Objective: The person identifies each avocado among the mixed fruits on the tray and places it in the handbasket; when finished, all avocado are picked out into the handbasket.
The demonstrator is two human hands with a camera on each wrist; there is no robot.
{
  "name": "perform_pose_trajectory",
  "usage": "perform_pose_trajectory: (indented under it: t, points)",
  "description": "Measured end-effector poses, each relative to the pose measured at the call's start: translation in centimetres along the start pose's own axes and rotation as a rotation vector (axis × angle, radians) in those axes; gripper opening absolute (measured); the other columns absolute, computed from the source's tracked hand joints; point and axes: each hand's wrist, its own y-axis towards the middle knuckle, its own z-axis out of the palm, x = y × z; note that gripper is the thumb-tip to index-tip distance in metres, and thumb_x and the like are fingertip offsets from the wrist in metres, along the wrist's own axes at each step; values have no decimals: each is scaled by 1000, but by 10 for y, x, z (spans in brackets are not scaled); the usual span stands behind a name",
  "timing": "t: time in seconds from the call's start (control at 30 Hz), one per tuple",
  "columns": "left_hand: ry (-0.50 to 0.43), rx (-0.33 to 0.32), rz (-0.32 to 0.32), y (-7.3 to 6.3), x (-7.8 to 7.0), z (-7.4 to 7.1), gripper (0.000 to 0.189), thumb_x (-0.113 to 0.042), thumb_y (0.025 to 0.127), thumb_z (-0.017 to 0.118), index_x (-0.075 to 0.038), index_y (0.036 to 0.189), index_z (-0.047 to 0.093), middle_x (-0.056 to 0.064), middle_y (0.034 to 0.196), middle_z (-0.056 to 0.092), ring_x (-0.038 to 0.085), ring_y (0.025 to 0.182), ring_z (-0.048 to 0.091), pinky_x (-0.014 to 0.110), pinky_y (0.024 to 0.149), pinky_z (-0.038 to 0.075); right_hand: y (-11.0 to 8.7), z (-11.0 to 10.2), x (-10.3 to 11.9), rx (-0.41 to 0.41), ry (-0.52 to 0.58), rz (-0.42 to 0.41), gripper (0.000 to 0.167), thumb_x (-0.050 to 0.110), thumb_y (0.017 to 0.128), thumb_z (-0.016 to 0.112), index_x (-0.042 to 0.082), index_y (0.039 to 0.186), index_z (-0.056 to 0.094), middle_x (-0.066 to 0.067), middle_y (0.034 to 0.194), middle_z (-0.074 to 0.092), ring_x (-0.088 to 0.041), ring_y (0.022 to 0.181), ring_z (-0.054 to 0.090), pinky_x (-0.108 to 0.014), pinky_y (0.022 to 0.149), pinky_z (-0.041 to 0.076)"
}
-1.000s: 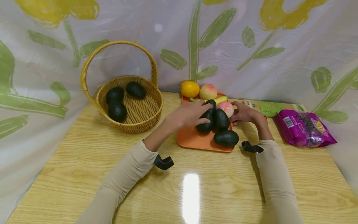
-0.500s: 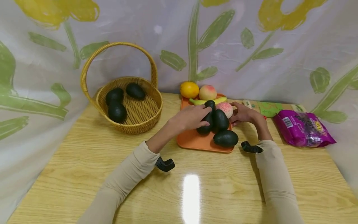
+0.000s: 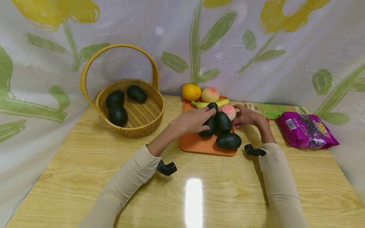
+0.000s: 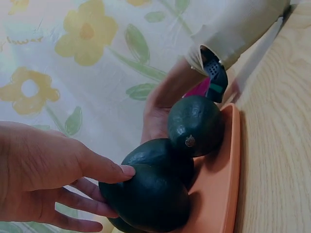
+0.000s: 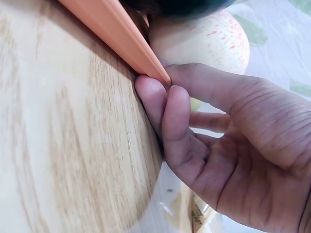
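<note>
Several dark green avocados lie on an orange tray (image 3: 194, 145). My left hand (image 3: 192, 121) reaches over them from the left. In the left wrist view, its thumb rests on top of one avocado (image 4: 153, 199) and the fingers pass round its side. Beside it sit another avocado (image 3: 223, 123) and, at the tray's front right corner, a third avocado (image 3: 228, 141). At the tray's right edge my right hand (image 3: 246, 115) pinches the rim (image 5: 131, 48) between thumb and fingers. A speckled pink peach (image 3: 228, 112) lies right by those fingers.
A wicker basket (image 3: 137, 131) with a tall handle stands at the left, holding three avocados. Behind the tray's fruit are a banana (image 3: 223, 102), an orange-yellow fruit (image 3: 191, 92) and another peach (image 3: 210, 94). A purple packet (image 3: 306, 129) lies at the right, before a patterned curtain.
</note>
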Motion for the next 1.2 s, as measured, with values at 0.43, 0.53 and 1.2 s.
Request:
perform_pose_trajectory:
  t: [0.43, 0.53, 1.2]
  points:
    - [-23, 40, 31, 1, 0, 0, 70, -28, 101, 71, -17, 161, 36, 16, 154, 51, 27, 131, 59, 42, 107, 55, -3, 0, -1, -7, 40, 0, 88, 5, 94, 72, 2, 162, 17, -16, 112, 65, -11, 77, 71, -24, 72, 61]
    - [-29, 43, 37, 2, 0, 1, 72, -27, 101, 71, -16, 162, 36, 16, 155, 49, 27, 132, 58, 42, 108, 55, -4, 0, 0, -5, 38, 5, 88, 6, 93, 73, 3, 161, 18, -16, 112, 63, -12, 78, 70, -25, 73, 62]
    - [-175, 43, 24, 5, 5, 9, 79, -27, 99, 71, -18, 165, 28, 12, 157, 50, 30, 139, 54, 45, 115, 49, -4, 3, 4, -1, 9, -3, 88, 9, 93, 73, 2, 161, 17, -23, 123, 60, -11, 80, 69, -23, 75, 60]
